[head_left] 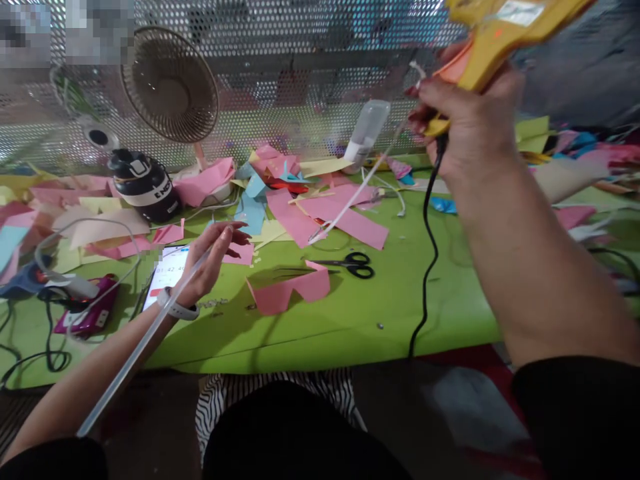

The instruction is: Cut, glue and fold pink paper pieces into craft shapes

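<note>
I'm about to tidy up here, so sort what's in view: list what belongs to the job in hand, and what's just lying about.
Likely for the job: yellow glue gun in the right hand, translucent glue stick in the left hand, pink paper glasses cutout, perhaps black-handled scissors.

Apparently lying about: fan, black bottle, clear bottle, phone.

The top edge crops a yellow plastic glue gun [495, 47]. The left hand [204, 267] obscures the upper end of a long translucent plastic stick [135, 352], and its wrist covers part of a white-screened rectangular phone [159, 272]. Beyond the grey perforated metal screen [280, 127], shapes blur; pixelation masks the upper left corner.
</note>
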The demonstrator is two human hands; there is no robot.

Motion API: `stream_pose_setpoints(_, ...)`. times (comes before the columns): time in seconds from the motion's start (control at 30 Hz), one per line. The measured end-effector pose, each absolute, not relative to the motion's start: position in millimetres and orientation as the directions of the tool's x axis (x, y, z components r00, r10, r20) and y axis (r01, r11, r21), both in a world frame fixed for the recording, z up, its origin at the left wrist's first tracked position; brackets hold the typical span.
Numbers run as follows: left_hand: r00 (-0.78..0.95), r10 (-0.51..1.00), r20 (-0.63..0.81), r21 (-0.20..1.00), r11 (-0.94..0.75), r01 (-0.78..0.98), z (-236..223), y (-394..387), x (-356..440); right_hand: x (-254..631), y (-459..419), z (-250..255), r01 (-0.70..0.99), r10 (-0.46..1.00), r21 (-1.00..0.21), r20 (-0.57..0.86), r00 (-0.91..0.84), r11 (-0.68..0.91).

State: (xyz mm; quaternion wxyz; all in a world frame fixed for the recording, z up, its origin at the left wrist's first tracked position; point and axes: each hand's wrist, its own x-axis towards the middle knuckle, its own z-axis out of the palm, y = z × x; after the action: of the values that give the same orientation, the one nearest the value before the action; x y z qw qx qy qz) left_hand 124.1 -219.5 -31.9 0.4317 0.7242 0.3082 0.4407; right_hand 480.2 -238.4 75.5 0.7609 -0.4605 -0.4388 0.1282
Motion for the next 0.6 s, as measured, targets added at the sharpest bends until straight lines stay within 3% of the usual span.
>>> stream_pose_setpoints(0.27, 0.342, 0.881, 0.326, 0.930, -0.364, 0.053, -42, -208, 120, 481, -190, 107, 0.240, 0.654, -0.869, 0.486, 0.580, 0.433)
stream_pose_setpoints(0.6, 0.347, 0.895, 0.280, 0.935, -0.337, 0.115, -48, -205, 113, 504, -143, 161, 0.465, 0.520, -0.782, 0.623, 0.584, 0.414)
